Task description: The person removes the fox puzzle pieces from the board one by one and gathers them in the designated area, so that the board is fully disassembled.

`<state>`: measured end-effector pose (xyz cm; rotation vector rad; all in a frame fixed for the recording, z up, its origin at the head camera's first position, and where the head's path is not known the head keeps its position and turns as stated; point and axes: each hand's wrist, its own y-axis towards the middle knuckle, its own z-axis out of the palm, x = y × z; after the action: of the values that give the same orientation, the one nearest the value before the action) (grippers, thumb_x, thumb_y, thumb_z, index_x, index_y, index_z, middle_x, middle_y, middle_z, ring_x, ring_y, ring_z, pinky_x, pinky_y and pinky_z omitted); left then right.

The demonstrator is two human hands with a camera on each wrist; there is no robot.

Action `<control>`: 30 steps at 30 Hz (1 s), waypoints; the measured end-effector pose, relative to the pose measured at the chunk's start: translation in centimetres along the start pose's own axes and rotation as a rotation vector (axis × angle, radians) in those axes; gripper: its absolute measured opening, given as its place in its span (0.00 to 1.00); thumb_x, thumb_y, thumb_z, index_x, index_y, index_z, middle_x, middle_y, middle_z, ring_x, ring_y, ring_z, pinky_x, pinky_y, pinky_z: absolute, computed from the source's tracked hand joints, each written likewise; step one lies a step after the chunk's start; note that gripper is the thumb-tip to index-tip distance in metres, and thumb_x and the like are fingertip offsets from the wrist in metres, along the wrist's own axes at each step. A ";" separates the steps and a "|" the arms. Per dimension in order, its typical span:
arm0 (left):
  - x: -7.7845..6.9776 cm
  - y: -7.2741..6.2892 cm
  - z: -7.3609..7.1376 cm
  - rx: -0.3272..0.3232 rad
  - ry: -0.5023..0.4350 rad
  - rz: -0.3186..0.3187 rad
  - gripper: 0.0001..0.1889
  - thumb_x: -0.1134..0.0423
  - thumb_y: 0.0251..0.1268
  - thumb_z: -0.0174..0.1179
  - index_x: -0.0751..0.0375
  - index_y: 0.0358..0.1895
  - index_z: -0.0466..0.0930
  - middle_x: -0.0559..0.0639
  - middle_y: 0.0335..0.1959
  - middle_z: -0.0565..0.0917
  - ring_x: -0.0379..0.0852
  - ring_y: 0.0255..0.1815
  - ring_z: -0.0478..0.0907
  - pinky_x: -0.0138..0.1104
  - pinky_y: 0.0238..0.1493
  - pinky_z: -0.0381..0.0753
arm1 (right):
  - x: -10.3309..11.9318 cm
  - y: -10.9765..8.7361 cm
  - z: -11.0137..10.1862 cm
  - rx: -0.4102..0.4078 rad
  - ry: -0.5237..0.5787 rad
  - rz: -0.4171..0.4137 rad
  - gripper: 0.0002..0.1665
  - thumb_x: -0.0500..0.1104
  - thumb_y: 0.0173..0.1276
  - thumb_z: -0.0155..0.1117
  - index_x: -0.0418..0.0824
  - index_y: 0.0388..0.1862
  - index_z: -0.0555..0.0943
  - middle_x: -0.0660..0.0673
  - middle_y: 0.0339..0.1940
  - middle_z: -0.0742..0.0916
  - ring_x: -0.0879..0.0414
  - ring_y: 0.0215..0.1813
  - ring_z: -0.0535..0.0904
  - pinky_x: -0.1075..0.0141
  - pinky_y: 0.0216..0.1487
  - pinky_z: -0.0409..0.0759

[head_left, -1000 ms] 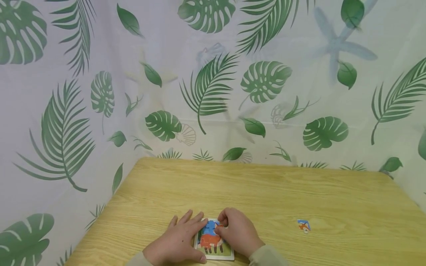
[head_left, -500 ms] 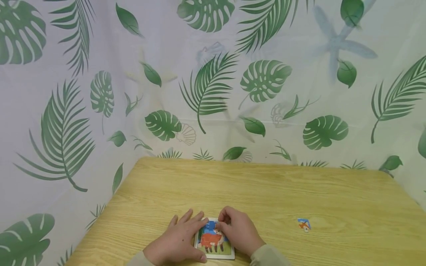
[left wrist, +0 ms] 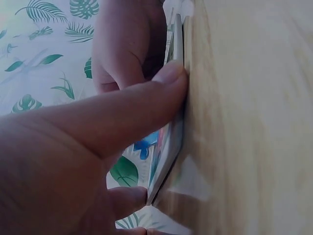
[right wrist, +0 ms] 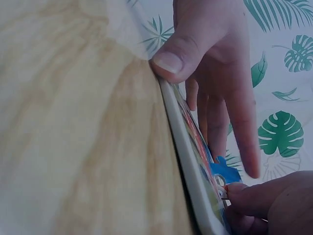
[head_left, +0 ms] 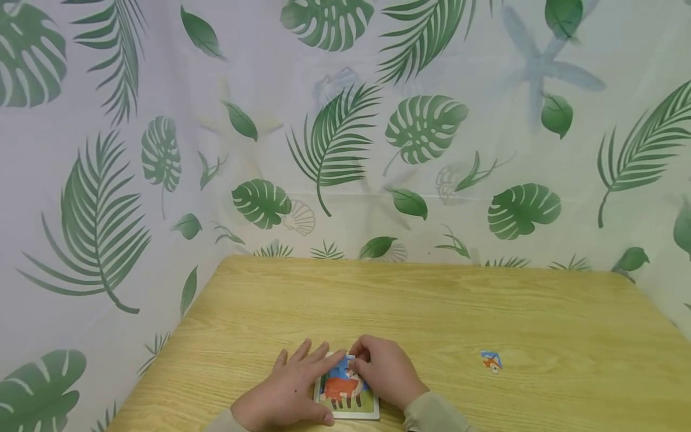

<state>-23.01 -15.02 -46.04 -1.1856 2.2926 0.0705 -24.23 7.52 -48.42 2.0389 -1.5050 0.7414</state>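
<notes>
A small jigsaw puzzle (head_left: 353,406) with a white border lies on the table and shows an orange fox on grass. My left hand (head_left: 291,384) rests at its left side with the fingers spread and fairly straight; the thumb touches the near border and the index finger reaches over the top. From the right, my right hand (head_left: 391,372) pinches a blue puzzle piece (right wrist: 226,171) between thumb and index finger. That piece stands tilted up from the picture in the right wrist view. My right fingers hide the puzzle's upper right corner in the head view.
A loose puzzle piece (head_left: 491,361), blue and orange, lies on the wood-grain table (head_left: 567,336) to the right of my hands. A white curtain (head_left: 335,240) printed with green leaves hangs along the table's back and left side.
My right fingers have shifted slightly up and left with the blue piece, baring the fox's head. My left index finger has stretched farther over the puzzle's top. The loose piece lies still.
</notes>
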 end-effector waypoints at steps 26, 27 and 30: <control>-0.4 0.2 -0.1 0.030 0.147 0.019 0.37 0.34 0.55 0.68 0.27 0.71 0.71 0.61 0.81 0.55 0.74 0.78 0.44 0.76 0.63 0.50 | -0.2 0.0 -0.2 -0.080 0.184 0.095 0.04 0.42 0.71 0.67 0.49 0.34 0.83 0.56 0.30 0.83 0.58 0.33 0.76 0.62 0.36 0.75; -0.5 0.2 -0.1 0.031 0.153 0.016 0.37 0.34 0.55 0.68 0.27 0.71 0.71 0.60 0.80 0.55 0.74 0.78 0.44 0.76 0.63 0.50 | -0.3 0.1 -0.3 -0.101 0.210 0.115 0.04 0.42 0.71 0.67 0.48 0.34 0.83 0.55 0.29 0.83 0.57 0.33 0.76 0.62 0.36 0.75; -0.6 0.2 0.1 0.029 0.145 0.010 0.37 0.34 0.55 0.68 0.26 0.71 0.72 0.60 0.80 0.55 0.74 0.78 0.44 0.75 0.64 0.49 | -0.6 0.2 -0.9 -0.154 0.280 0.169 0.03 0.42 0.71 0.65 0.46 0.35 0.83 0.52 0.29 0.83 0.56 0.34 0.76 0.61 0.38 0.74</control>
<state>-22.90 -14.41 -45.85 -1.1994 2.4170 -0.0464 -24.68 8.50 -48.20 1.6350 -1.5305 0.9047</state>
